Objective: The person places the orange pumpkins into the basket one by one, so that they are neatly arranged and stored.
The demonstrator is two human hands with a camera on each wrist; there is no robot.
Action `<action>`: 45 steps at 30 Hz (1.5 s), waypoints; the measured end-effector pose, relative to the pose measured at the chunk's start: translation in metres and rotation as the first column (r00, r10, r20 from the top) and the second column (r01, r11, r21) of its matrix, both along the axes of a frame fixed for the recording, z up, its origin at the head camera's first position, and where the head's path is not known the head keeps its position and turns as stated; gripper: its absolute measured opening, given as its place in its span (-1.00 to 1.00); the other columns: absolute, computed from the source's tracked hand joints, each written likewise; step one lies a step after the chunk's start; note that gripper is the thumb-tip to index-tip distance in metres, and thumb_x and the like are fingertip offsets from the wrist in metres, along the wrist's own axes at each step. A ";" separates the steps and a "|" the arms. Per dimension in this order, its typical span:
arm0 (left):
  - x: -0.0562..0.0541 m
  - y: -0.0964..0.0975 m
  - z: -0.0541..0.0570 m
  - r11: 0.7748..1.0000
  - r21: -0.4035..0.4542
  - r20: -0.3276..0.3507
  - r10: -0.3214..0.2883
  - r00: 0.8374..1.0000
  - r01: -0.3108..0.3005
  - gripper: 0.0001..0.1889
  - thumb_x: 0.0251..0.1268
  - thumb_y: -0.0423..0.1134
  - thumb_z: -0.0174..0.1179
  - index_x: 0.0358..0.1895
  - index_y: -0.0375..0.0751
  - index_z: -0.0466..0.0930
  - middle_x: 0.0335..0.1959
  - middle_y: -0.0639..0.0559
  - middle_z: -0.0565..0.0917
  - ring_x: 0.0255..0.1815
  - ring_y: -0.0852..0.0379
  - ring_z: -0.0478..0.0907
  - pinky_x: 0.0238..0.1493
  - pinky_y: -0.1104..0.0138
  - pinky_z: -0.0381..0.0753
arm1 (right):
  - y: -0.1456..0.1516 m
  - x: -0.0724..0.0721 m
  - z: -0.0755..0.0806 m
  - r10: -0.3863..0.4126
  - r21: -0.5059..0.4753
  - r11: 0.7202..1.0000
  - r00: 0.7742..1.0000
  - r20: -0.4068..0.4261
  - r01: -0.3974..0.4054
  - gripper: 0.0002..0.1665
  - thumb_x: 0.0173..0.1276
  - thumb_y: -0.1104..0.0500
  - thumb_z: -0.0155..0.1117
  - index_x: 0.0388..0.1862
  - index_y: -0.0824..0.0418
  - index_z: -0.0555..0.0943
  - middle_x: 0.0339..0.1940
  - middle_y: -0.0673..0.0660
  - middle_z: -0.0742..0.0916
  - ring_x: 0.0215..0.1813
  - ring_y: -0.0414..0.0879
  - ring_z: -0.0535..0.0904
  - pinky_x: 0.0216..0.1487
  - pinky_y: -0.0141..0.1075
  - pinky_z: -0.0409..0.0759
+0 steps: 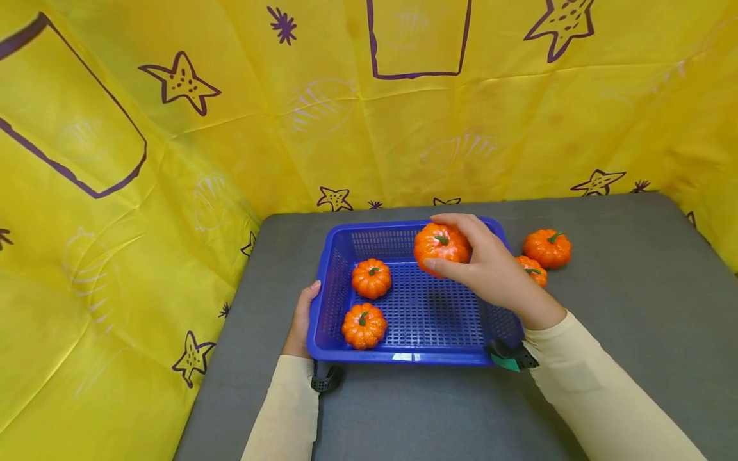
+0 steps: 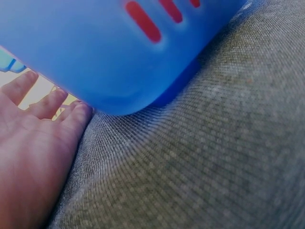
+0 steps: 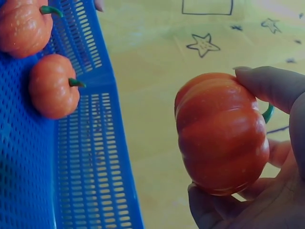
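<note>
Pale sleeves (image 1: 605, 378) come in from the bottom of the head view and are nearest to the camera; past them a blue basket (image 1: 369, 356) sits on the grey worktop (image 1: 421, 416), with its long side running left to right. The right hand (image 1: 492, 269) holds a big pumpkin (image 1: 441, 248), thumb on one side and fingers on the other; the big pumpkin is round and squat, so it has no clear long way, and its green stem points up at the head camera.

What matters most, I think, is up and down; the big pumpkin hangs over the right half of the basket, near the back wall, and a dark patch like a shadow on the basket floor makes it look held up high. Two more are in the basket, well to the left of it; the back pumpkin (image 1: 371, 279) and the front pumpkin (image 1: 364, 326) sit close together.

The left hand (image 1: 300, 323) is at the left side of the basket, with its fingers fairly straight against the outside. Past the basket's right side are the far pumpkin (image 1: 548, 248) and the half-hidden pumpkin (image 1: 533, 271); the right hand is much nearer to both than the left hand.
</note>
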State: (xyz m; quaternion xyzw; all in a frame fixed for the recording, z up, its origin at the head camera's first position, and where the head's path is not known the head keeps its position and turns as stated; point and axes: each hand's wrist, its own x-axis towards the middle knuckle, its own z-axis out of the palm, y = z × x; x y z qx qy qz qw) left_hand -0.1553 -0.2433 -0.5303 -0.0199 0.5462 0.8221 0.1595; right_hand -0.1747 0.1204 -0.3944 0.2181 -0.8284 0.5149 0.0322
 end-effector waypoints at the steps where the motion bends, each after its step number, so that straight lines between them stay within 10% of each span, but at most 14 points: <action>1: 0.000 0.000 0.000 1.000 0.000 0.000 -0.001 1.000 0.001 -0.19 0.58 0.24 -0.16 0.67 -0.23 0.19 0.35 -0.15 0.60 0.21 -0.05 0.61 0.20 0.13 0.64 | -0.001 -0.002 0.000 0.000 -0.002 1.000 1.000 0.002 0.000 -0.22 0.42 0.11 0.59 0.55 0.16 0.51 0.40 0.19 0.54 0.25 0.13 0.53 0.13 0.07 0.64; 17: 0.000 -0.001 -0.001 1.000 -0.004 0.009 0.002 1.000 -0.002 -0.19 0.57 0.26 -0.12 0.68 -0.18 0.22 0.36 -0.17 0.59 0.19 -0.03 0.62 0.18 0.13 0.66 | -0.027 -0.022 -0.001 0.015 -0.017 1.000 0.997 0.076 -0.013 -0.22 0.47 0.03 0.55 0.57 0.15 0.47 0.39 0.23 0.51 0.19 0.16 0.57 0.09 0.05 0.68; 45: -0.001 0.000 0.000 1.000 -0.006 0.002 0.007 1.000 -0.007 -0.20 0.58 0.25 -0.15 0.66 -0.22 0.22 0.32 -0.15 0.61 0.16 -0.03 0.62 0.17 0.14 0.65 | -0.046 -0.055 -0.047 0.024 0.139 0.989 0.990 0.142 -0.044 -0.22 0.41 0.07 0.56 0.51 0.31 0.51 0.32 0.36 0.54 0.19 0.25 0.57 0.16 0.12 0.66</action>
